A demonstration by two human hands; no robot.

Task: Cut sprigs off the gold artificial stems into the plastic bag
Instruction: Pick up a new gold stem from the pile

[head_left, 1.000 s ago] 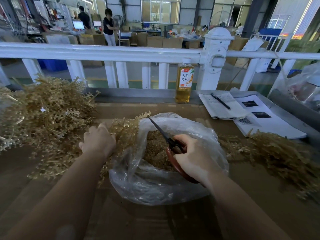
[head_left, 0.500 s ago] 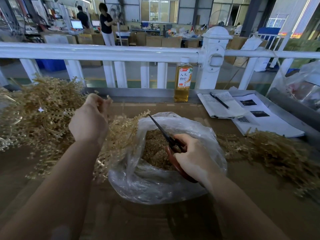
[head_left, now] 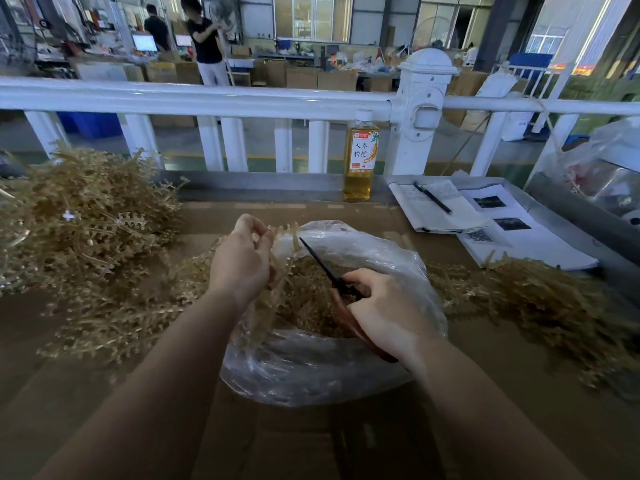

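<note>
We see both forearms reaching from the frame's bottom edge over the brown bench point(head_left: 502, 403). The left hand point(head_left: 242, 261) is raised above the near-left rim of the plastic bag point(head_left: 311, 372), fingers curled and pinching a gold stem point(head_left: 287, 237) whose tip points toward 1 o'clock. The right hand point(head_left: 384, 313) grips the red handles of the scissors point(head_left: 325, 268); their dark blades, nearly together, angle toward 11 o'clock, the tip just beside the stem. Cut sprigs point(head_left: 308, 299) fill the bag between the hands. We note a large heap of uncut stems point(head_left: 79, 237) at 9 o'clock and a trimmed pile point(head_left: 540, 299) at 3 o'clock. A bottle point(head_left: 360, 161) stands at 12 o'clock by the white railing point(head_left: 207, 98); papers point(head_left: 512, 233) with a pen point(head_left: 433, 198) lie at 2 o'clock.
</note>
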